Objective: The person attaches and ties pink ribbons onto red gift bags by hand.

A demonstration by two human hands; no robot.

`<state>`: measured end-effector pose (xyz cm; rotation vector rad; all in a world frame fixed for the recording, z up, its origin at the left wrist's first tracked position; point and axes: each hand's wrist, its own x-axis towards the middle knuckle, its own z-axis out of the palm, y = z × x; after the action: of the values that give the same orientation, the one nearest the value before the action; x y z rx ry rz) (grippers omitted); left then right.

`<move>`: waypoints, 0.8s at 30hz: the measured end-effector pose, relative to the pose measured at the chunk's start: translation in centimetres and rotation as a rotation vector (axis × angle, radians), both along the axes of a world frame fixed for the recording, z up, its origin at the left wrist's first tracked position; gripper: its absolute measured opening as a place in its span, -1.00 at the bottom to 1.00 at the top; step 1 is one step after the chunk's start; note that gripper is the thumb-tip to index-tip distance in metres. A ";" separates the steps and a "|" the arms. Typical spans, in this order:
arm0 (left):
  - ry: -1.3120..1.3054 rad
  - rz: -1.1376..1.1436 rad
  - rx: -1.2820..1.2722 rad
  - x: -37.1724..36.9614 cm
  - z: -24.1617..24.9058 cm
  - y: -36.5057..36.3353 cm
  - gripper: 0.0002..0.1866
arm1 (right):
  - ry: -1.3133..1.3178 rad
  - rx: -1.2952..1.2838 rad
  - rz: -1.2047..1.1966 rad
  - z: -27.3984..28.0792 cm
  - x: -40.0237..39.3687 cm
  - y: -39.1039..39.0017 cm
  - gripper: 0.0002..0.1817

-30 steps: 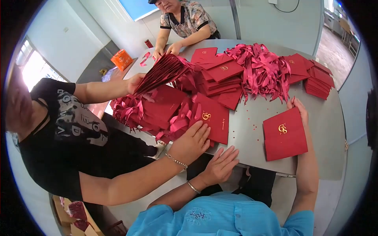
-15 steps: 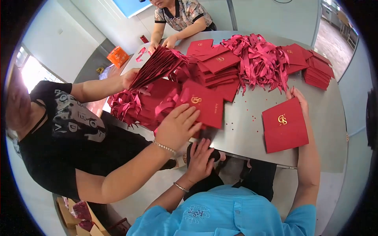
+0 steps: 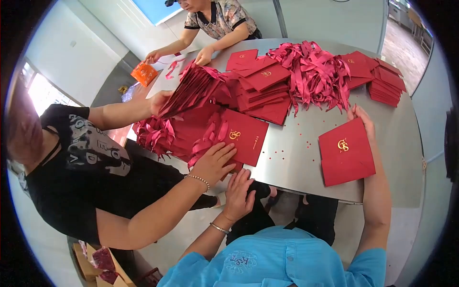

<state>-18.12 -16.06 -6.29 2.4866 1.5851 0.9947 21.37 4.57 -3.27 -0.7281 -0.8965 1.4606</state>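
In the head view my right hand [image 3: 362, 119] grips the upper right edge of a red folder [image 3: 346, 152] with gold lettering, above the table's right part. My left hand [image 3: 239, 195] is at the table's front edge, fingers apart and empty. It is just below the hand of the person in black [image 3: 215, 161], which rests on red folders with ribbons. A red folder with a gold logo [image 3: 245, 136] lies beside that hand. The same person's other hand [image 3: 161, 101] holds a fanned bundle of red folders [image 3: 191, 88].
Across the metal table [image 3: 296, 167], a person in a patterned shirt [image 3: 222, 21] reaches toward an orange package [image 3: 144, 73]. Stacked red folders [image 3: 267, 76], a heap of pink ribbons [image 3: 318, 71] and another folder stack [image 3: 386, 83] lie along the far side.
The person in black has lowered the folders beside my left hand, and the fanned bundle has shifted. The person across has moved one hand to the orange package. My right hand has barely moved.
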 end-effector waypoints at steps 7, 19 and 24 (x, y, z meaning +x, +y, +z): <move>-0.010 -0.012 -0.022 0.1 0.2 -0.2 -0.54 | -0.046 0.040 0.043 -0.3 0.3 0.2 -0.75; -0.156 -0.064 0.042 2.4 2.2 1.4 -0.52 | -0.002 -0.040 0.000 0.3 -0.3 -0.5 -0.76; -0.075 -0.063 0.004 2.6 1.5 0.8 -0.52 | -0.025 0.004 0.056 -0.7 0.7 0.2 -0.76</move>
<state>-15.48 -15.30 -4.79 2.4546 1.4760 1.0699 22.09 4.79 -3.95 -0.7249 -0.9450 1.5019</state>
